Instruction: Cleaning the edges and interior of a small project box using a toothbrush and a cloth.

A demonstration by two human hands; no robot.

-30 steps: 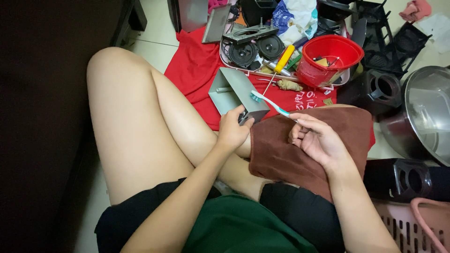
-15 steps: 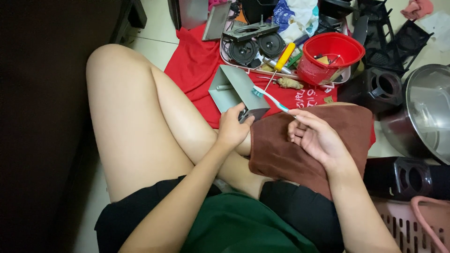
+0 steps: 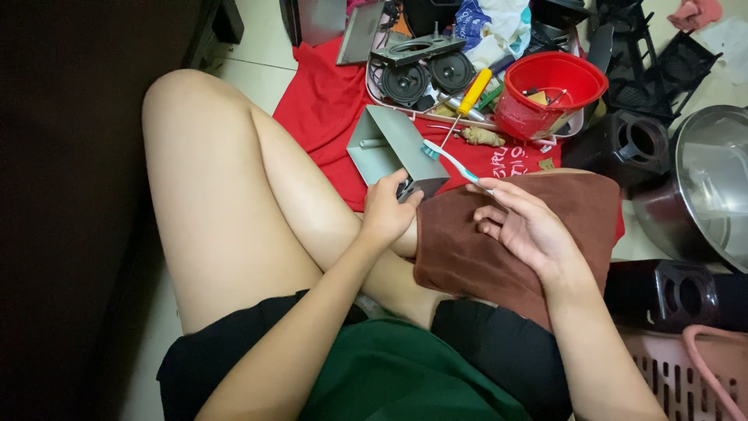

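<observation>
My left hand (image 3: 387, 211) grips the near corner of a grey metal angled casing (image 3: 387, 145) and holds it tilted over the red cloth (image 3: 327, 117). My right hand (image 3: 520, 228) pinches the handle of a teal and white toothbrush (image 3: 452, 161). Its bristle end rests against the casing's upper edge. A brown towel (image 3: 499, 249) lies over my right leg, under the right hand. My bare left knee rises at the left.
Behind the casing a tray (image 3: 374, 86) holds two round black speakers (image 3: 428, 76), a yellow-handled screwdriver (image 3: 473, 92) and small parts. A red bowl (image 3: 550, 91), black plastic housings (image 3: 627, 144), a steel pot (image 3: 705, 191) and a pink basket (image 3: 686, 374) stand at the right.
The toothbrush head has slid a little along the casing's edge with my right hand. My left hand keeps its hold on the casing.
</observation>
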